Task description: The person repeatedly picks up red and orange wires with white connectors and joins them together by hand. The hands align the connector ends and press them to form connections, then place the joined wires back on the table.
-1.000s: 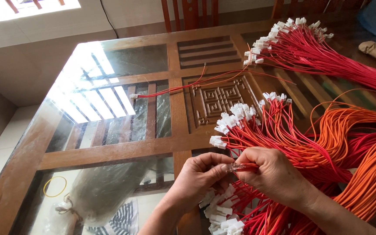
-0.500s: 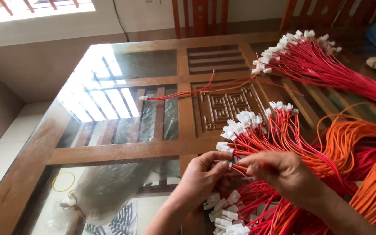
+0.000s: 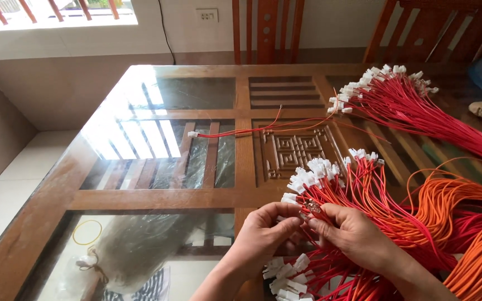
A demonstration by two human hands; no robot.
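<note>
Your left hand and right hand meet over the near edge of the glass-topped wooden table. Both are closed in a fingertip pinch on one small piece, apparently a white plastic connector with its red lead; the fingers hide most of it, so the exact grip cannot be confirmed. It sits between your thumbs, just above the loose red wire bundle.

Recommendation: hold the housing by its flat sides, keep the lead straight behind it, and work clear of the neighbouring connectors so none snag.

The connectors are small, boxy, matt white. The red wires are thin, glossy and springy, fanned in loops; the orange wires to your right lie in a denser sheaf. A second red bundle lies well apart at the far right, and a single lead lies alone on the reflective glass.
</note>
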